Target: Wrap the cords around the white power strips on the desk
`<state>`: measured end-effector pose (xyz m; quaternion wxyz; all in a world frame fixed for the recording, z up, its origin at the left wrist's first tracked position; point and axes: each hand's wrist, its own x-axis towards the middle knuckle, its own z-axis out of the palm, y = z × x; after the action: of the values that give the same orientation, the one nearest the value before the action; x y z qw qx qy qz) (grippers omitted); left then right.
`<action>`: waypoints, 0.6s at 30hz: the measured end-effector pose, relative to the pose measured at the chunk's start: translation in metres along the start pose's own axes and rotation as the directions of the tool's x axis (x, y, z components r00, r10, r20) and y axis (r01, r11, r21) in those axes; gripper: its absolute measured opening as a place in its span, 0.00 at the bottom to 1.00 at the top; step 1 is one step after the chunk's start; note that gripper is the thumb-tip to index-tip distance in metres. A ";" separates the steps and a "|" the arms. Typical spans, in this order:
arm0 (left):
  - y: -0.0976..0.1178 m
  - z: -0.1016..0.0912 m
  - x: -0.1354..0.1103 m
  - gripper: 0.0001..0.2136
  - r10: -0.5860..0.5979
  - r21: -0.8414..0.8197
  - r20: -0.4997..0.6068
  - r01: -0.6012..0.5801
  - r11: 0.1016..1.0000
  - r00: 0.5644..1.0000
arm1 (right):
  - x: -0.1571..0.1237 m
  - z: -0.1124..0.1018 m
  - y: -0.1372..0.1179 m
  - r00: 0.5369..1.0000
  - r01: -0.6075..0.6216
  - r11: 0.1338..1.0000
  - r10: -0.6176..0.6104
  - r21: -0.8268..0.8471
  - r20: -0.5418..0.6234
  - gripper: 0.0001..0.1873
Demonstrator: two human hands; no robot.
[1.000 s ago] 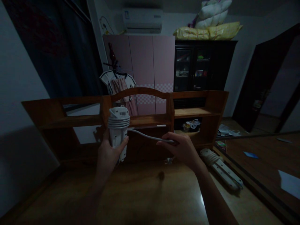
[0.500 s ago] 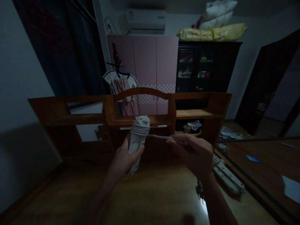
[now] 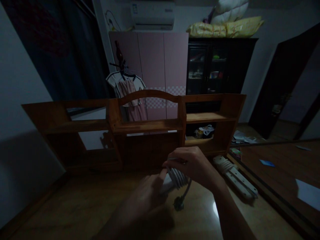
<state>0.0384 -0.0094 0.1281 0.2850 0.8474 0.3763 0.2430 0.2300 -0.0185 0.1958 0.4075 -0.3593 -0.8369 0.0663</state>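
Note:
My left hand [image 3: 152, 191] is closed around a white power strip [image 3: 168, 184], whose lower part it hides. Several turns of grey cord [image 3: 178, 178] are wound about the strip's far end. Over those turns is my right hand [image 3: 188, 163], its thumb and fingers pinching the cord. The cord's loose end hangs below with a dark plug [image 3: 178, 203] on it, slightly blurred. To the right, a second white power strip [image 3: 241, 183] with its cord wrapped around it lies on the wooden surface [image 3: 200, 223].
A wooden shelf unit [image 3: 147, 126] stands at the back of the surface. Behind it are a pink wardrobe [image 3: 152, 60] and a dark cabinet [image 3: 242, 66]. On the right, a paper sheet [image 3: 308, 193] and a blue card [image 3: 267, 163] lie on a brown surface beyond a raised edge.
The held power strip has tipped over to the right and come lower. My right hand has moved left and in, from pulling the cord out sideways to over the wound turns.

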 end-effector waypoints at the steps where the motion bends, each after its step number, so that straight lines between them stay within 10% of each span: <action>1: 0.005 -0.001 -0.003 0.17 0.019 0.012 0.061 -0.020 1.000 0.998 | -0.001 -0.003 0.002 1.000 -0.024 0.999 0.024 0.025 0.015 0.08; 11: 0.035 -0.027 -0.018 0.17 0.119 0.083 0.246 -0.143 0.986 0.962 | -0.002 -0.029 0.034 0.969 -0.229 0.892 0.172 0.389 0.175 0.16; 18: 0.041 -0.029 -0.023 0.40 0.135 0.087 0.013 -0.136 0.987 0.991 | 0.007 -0.007 0.055 0.940 -0.305 0.736 0.132 0.605 0.313 0.19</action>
<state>0.0269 -0.0410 0.1722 0.2316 0.8836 0.3271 0.2420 0.2622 0.0246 0.1826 0.3867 -0.2823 -0.7585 0.4421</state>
